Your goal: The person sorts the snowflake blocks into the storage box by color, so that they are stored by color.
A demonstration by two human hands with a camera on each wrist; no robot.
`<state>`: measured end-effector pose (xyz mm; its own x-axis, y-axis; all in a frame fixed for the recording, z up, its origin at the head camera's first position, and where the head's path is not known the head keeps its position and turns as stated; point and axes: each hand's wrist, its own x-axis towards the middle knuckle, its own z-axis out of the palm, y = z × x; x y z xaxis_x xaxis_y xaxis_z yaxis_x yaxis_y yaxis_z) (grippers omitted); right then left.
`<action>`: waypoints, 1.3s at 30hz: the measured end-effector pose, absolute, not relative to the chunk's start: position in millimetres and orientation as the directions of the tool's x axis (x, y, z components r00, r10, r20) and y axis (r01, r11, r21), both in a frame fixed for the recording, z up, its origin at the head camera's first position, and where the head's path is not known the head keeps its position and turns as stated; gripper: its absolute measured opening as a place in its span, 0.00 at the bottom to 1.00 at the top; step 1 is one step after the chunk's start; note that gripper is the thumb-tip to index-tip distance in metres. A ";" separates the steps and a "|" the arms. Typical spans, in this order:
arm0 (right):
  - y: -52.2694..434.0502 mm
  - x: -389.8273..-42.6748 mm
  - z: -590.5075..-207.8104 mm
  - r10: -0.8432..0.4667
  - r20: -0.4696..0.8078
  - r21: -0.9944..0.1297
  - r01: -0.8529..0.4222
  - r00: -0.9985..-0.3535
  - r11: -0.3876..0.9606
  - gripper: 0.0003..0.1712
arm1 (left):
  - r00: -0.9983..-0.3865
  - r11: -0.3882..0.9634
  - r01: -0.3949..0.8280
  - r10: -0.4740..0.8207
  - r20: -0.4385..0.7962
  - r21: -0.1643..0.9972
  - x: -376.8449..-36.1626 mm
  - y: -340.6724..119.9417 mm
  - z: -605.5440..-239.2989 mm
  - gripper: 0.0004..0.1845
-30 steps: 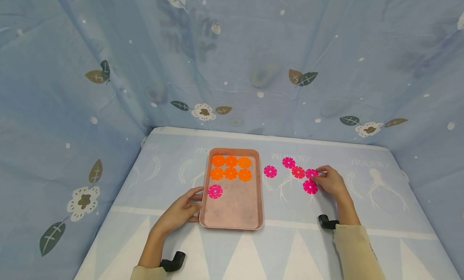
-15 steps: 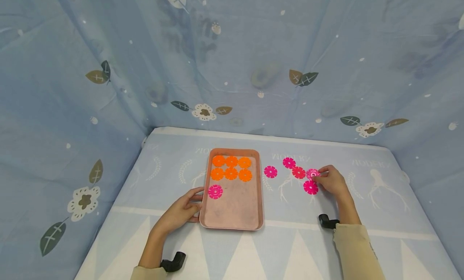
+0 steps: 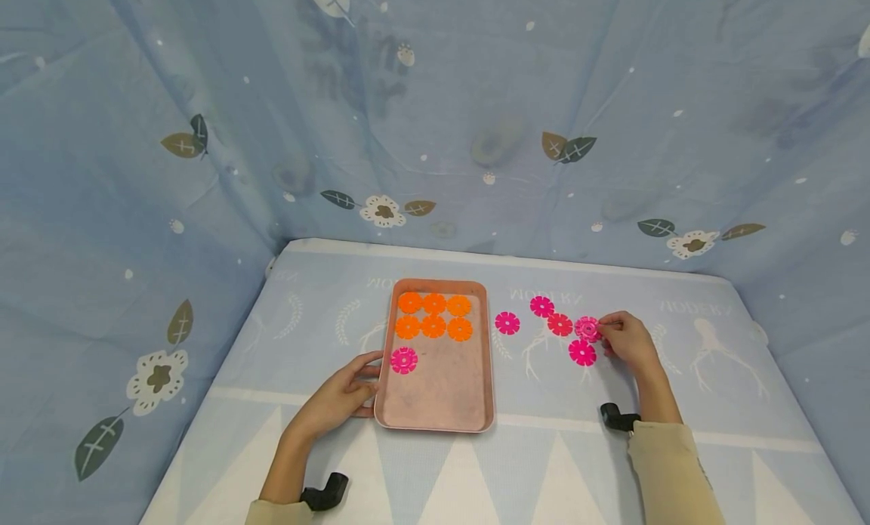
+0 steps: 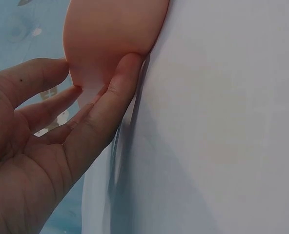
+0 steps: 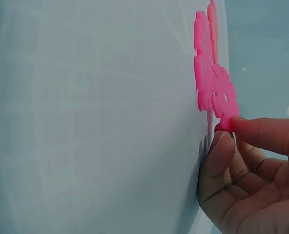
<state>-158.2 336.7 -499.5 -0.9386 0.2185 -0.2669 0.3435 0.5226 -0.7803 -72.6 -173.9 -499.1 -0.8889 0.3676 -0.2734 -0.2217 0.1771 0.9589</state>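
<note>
My left hand (image 3: 343, 393) rests against the left side of a shallow pink tray (image 3: 438, 404). In the left wrist view its fingertips touch the tray's outer wall (image 4: 115, 24), the fingers fairly straight. At the right, my right hand (image 3: 628, 340) pinches the edge of a pink notched snowflake disc (image 5: 225, 95) between thumb and finger. That disc is slightly tilted in the right wrist view, close over the table. Just below it in the head view lies another pink disc (image 3: 581, 353), with a redder pink disc (image 3: 559, 324) to the left.
Inside the tray, several orange discs (image 3: 433, 326) lie in two rows, with a pink disc (image 3: 404, 360) below them at the left. Two more pink discs, one near the tray (image 3: 507, 323) and one farther back (image 3: 541, 307), lie on the cloth-covered table (image 3: 714, 404).
The right hand has shifted slightly right and now pinches the pink disc by its right edge. The left hand and tray have stayed in place.
</note>
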 end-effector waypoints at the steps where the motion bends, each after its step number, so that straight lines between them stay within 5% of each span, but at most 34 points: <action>1: 336.6 -158.1 -499.6 0.218 -0.266 -0.782 0.342 -0.939 0.520 0.14 | -0.889 0.177 -0.220 0.369 -0.272 0.959 -72.6 -173.9 -499.1 0.30; 39: 252.5 -142.9 -452.2 0.041 -0.097 -0.856 0.104 -0.994 0.506 0.14 | -0.888 0.181 -0.200 0.381 -0.256 0.963 -71.9 -174.9 -499.6 0.30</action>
